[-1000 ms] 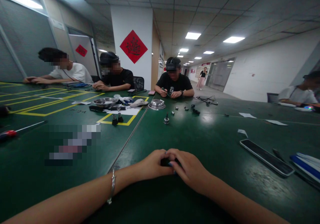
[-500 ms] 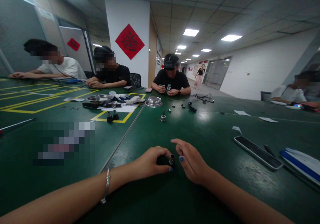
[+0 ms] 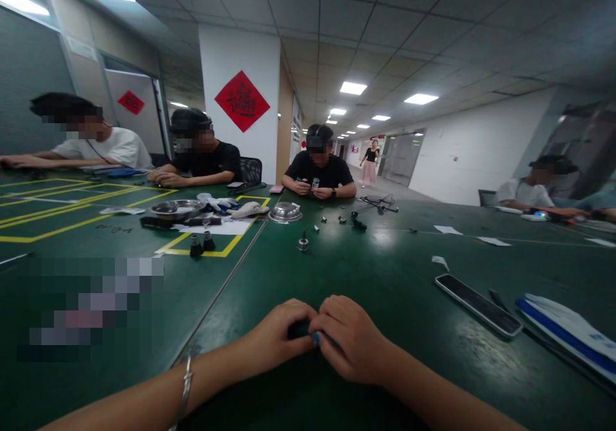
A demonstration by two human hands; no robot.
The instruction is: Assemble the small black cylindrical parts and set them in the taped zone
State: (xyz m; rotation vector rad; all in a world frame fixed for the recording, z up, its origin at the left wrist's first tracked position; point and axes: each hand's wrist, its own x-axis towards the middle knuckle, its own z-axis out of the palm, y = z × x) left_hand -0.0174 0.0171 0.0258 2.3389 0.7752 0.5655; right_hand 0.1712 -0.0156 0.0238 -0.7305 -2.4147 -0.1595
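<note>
My left hand [image 3: 283, 333] and my right hand [image 3: 350, 340] meet low in the middle of the view, above the green table [image 3: 260, 283]. My left fingers and thumb are closed in a pinch, as around the small dark metal cylinder seen half a second ago, which is now hidden. The fingers of my right hand are curled in against the left fingertips; what they grip is covered. Beyond the hands stands a small round metal part with an upright dark pin [image 3: 303, 244]. Two dark tapered pieces [image 3: 202, 245] stand farther left.
A phone [image 3: 476, 306] and a blue-and-white packet [image 3: 568, 331] lie at right. Farther back are an upturned metal bowl [image 3: 285, 212], a metal dish [image 3: 177, 208], gloves [image 3: 248, 210], several small dark parts [image 3: 359, 222] and cables [image 3: 382, 204]. Several people sit around the table.
My right hand has moved left onto my left hand, its extended index finger now curled. The metal cylinder has gone out of sight between them. The whole view has tilted up and shifted slightly.
</note>
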